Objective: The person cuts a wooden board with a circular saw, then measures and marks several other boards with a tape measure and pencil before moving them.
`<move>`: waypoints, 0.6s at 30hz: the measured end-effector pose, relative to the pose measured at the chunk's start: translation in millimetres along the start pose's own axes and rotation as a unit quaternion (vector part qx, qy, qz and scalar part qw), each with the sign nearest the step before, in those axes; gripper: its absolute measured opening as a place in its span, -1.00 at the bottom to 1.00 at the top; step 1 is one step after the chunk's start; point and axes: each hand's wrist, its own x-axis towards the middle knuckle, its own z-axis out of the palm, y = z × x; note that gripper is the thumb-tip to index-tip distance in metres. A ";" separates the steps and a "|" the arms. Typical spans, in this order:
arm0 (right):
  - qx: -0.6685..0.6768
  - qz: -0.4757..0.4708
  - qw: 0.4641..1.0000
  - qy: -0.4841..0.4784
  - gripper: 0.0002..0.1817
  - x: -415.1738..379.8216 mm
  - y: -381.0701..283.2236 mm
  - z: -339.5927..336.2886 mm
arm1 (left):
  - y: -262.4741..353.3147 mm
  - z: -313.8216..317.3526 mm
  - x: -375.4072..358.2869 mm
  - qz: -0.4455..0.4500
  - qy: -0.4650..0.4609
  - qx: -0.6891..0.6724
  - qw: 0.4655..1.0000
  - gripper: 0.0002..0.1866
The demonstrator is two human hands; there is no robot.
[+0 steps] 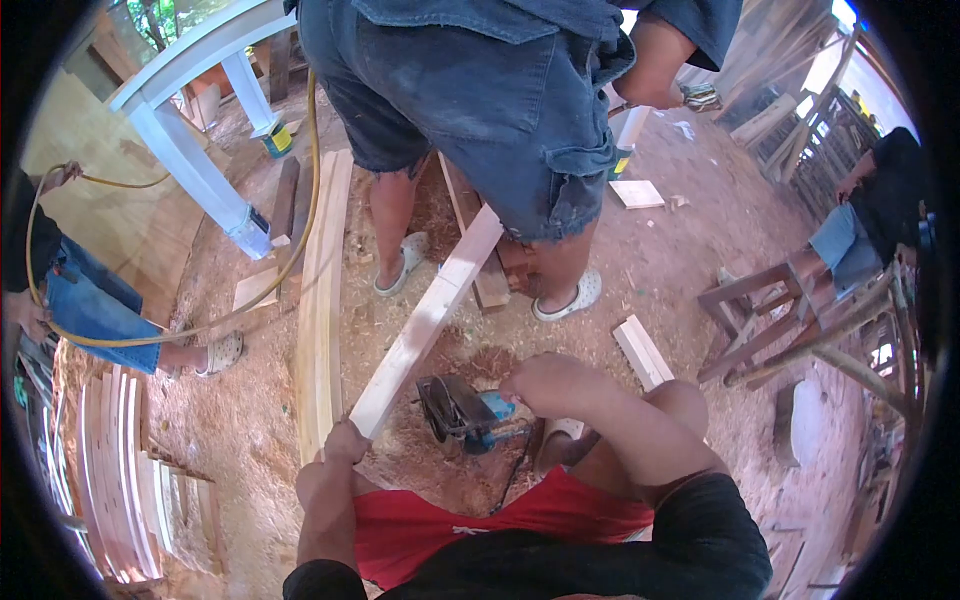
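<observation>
My left hand (347, 441) is closed around the near end of a long, pale wooden beam (430, 318). The beam slants up and away to the right, its far end by a standing person's leg. To the right of the beam, low over the sawdust-covered ground, is a circular saw (455, 412) with a dark guard and a blue body. My right hand (535, 385) is closed at the saw's blue handle, the fingers partly hidden from above. A dark cord (515, 465) trails from the saw toward my legs.
A person in dark shorts (450, 80) stands just ahead. Long boards (322, 300) lie at left; a short block (642, 352) lies at right. A person at far left holds a yellow hose (230, 325). Another sits at right near a wooden frame (755, 305).
</observation>
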 end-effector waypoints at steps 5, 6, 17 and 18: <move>0.010 0.011 1.000 -0.005 -0.74 0.7 -3.2 -3.4 | 0.1 -2.9 -1.3 0.003 0.002 -0.024 1.000 -0.17; 0.018 0.014 1.000 -0.006 -0.74 0.3 -4.2 -5.0 | -0.8 -0.2 1.4 0.002 0.002 -0.019 1.000 -0.18; 0.024 0.009 1.000 -0.003 -0.80 3.6 -3.9 -4.8 | 2.9 -12.3 -7.0 0.021 -0.019 -0.071 0.997 -0.25; 0.027 0.012 1.000 -0.004 -0.81 3.7 -4.0 -5.4 | 6.3 -15.4 -9.6 0.018 -0.013 -0.069 0.997 -0.24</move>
